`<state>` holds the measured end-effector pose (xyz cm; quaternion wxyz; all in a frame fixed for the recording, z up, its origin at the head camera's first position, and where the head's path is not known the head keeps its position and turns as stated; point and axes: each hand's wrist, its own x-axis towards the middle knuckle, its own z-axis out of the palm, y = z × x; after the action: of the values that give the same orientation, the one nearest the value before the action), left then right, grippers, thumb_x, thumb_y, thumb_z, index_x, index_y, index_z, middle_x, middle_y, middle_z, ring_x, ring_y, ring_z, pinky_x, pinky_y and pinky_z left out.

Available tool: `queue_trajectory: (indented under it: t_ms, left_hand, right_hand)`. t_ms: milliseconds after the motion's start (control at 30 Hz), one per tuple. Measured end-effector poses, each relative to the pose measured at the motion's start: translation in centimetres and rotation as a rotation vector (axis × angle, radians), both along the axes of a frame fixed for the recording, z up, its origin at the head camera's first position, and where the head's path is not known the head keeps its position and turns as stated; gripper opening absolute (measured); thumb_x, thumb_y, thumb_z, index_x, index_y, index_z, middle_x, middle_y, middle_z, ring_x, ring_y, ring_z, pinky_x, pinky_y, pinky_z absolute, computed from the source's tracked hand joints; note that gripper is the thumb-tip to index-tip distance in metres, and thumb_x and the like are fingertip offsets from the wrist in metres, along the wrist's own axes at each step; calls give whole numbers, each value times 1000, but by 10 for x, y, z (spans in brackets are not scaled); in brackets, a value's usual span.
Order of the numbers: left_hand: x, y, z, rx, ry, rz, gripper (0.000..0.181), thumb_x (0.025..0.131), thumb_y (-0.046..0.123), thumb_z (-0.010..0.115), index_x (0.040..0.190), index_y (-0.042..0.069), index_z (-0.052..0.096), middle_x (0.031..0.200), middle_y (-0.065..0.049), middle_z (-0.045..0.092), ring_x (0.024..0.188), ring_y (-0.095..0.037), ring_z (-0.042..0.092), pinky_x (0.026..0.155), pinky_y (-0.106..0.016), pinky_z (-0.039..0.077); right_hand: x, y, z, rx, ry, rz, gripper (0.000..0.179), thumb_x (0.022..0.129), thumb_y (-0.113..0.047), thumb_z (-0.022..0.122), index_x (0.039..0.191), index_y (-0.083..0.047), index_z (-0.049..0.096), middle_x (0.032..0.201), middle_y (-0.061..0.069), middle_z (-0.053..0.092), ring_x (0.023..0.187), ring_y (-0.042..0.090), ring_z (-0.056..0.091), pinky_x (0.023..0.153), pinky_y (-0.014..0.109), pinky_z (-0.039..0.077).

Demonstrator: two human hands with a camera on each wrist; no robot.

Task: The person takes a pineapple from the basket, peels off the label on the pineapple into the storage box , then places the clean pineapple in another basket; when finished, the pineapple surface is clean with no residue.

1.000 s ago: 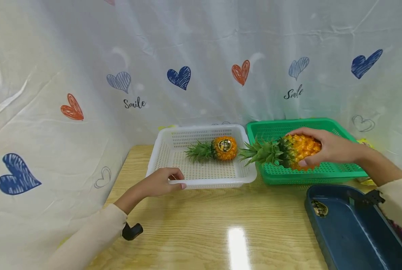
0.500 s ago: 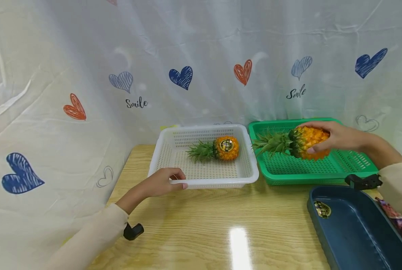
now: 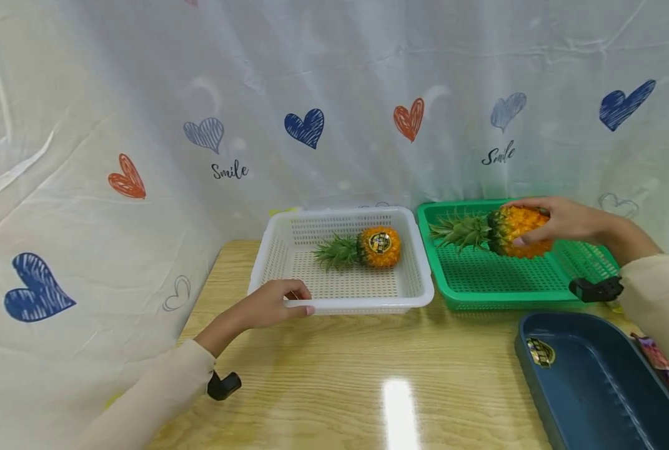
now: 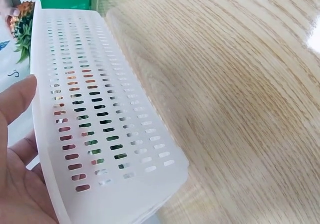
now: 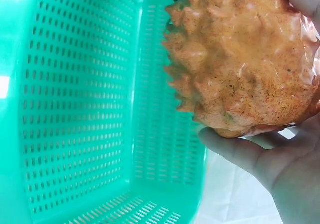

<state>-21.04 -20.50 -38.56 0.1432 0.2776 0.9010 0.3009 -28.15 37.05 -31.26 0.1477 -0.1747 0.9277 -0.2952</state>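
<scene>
My right hand (image 3: 573,220) grips an orange pineapple (image 3: 518,231) by its base, its leafy crown pointing left, over the green basket (image 3: 452,297). In the right wrist view the spiny fruit (image 5: 245,59) fills the upper right, with fingers around its sides. A second pineapple (image 3: 380,246), with a black and gold sticker, lies on its side in the white basket (image 3: 368,306). My left hand (image 3: 269,304) pinches that basket's front rim near its left corner, thumb outside. From the left wrist, the perforated white wall (image 4: 95,109) shows close up.
A dark blue tray (image 3: 593,375) with a gold and black sticker (image 3: 541,352) stands at the front right of the wooden table (image 3: 323,381). Beside it lies a purple-pink packet (image 3: 654,356), partly under the right sleeve. A heart-printed curtain (image 3: 356,75) hangs behind the baskets.
My right hand has carried the pineapple right and slightly back, from the green basket's left side to farther over it. My left hand stays on the white basket's rim.
</scene>
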Motion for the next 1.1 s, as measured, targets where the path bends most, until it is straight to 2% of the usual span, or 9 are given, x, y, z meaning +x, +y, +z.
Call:
queue_trajectory:
  t_ms: [300, 533, 767, 900, 1100]
  left_hand:
    - [-2, -1, 0, -8, 1, -1, 25, 97, 42, 66, 112, 22, 67, 108, 7, 67, 102, -14, 61, 89, -38, 51]
    - [-2, -1, 3, -16, -17, -11, 27, 96, 38, 68, 114, 18, 71, 108, 6, 69, 102, -15, 63, 92, -41, 51]
    - [0, -1, 5, -40, -49, -6, 33, 98, 38, 66, 120, 14, 71, 123, -3, 69, 117, -25, 63, 100, -47, 50]
    - [0, -1, 6, -61, -60, 1, 36, 98, 39, 66, 123, 13, 70, 129, -6, 67, 120, -28, 61, 101, -48, 49]
    - [-1, 0, 6, -61, -48, -15, 36, 98, 39, 65, 123, 14, 71, 126, -4, 69, 119, -27, 63, 100, -48, 50]
  right_hand:
    - [-13, 8, -3, 10, 4, -8, 77, 94, -19, 70, 158, -8, 28, 131, 21, 53, 94, 12, 59, 74, 35, 54]
    - [-18, 13, -10, 24, -39, 4, 76, 93, -20, 71, 156, -4, 31, 127, 20, 57, 98, 18, 60, 80, 42, 52]
    - [-21, 13, -15, 0, -100, 32, 78, 95, -19, 70, 157, -1, 26, 128, 21, 56, 98, 17, 62, 81, 40, 52]
    - [-24, 9, -17, 34, -92, 27, 79, 94, -22, 71, 156, 0, 29, 127, 21, 58, 100, 21, 61, 79, 40, 52]
    - [-28, 5, -18, 82, -75, 13, 79, 94, -25, 72, 156, 1, 29, 128, 24, 56, 102, 25, 60, 79, 42, 54]
